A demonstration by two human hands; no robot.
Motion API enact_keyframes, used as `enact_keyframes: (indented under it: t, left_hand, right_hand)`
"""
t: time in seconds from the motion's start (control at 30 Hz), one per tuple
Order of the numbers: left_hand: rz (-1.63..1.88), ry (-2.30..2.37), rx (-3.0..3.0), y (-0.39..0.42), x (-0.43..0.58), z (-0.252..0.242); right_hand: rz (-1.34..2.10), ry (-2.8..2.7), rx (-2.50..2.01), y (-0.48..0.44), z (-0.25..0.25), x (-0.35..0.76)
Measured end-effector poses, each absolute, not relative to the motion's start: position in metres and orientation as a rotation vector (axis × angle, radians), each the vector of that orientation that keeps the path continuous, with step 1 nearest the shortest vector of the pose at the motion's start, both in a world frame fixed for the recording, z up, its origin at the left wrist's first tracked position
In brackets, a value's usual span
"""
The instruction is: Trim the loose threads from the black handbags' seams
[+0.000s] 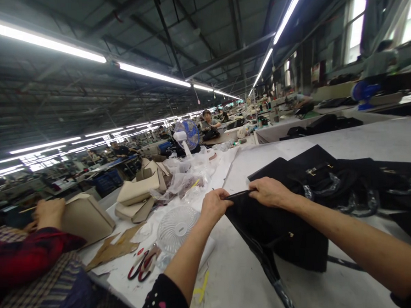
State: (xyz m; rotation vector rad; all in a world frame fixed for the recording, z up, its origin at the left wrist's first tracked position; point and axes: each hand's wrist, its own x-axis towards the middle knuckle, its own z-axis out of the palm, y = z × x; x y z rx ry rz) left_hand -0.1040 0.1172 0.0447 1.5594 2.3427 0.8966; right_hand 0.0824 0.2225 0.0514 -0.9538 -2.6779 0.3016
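A black handbag (281, 228) with a small gold-coloured fitting and long straps is held up at its edge over the pale table. My left hand (213, 204) pinches one corner of that edge. A short way along the same edge, my right hand (267, 192) grips it with thumb and fingers. One strap, partly wrapped in clear plastic, hangs down to the tabletop. Behind my right forearm lies a row of similar black bags (344, 179) with gold fittings and plastic-wrapped handles.
Left of my arm are a small white fan (178, 229), scissors (144, 265) and brown paper (115, 246). Beige bags (140, 194) and crumpled clear plastic (182, 173) lie beyond. At far left, a co-worker's hand (50, 212) is by a beige bag (88, 217). A blue fan (189, 134) stands further back.
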Motion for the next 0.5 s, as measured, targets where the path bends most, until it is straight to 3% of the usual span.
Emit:
enact_keyframes:
  t: [0.5]
  left_hand:
    - [0.814, 2.420, 1.716, 0.110, -0.099, 0.047]
  right_hand:
    - [0.318, -2.690, -0.858, 0.213, 0.055, 0.066]
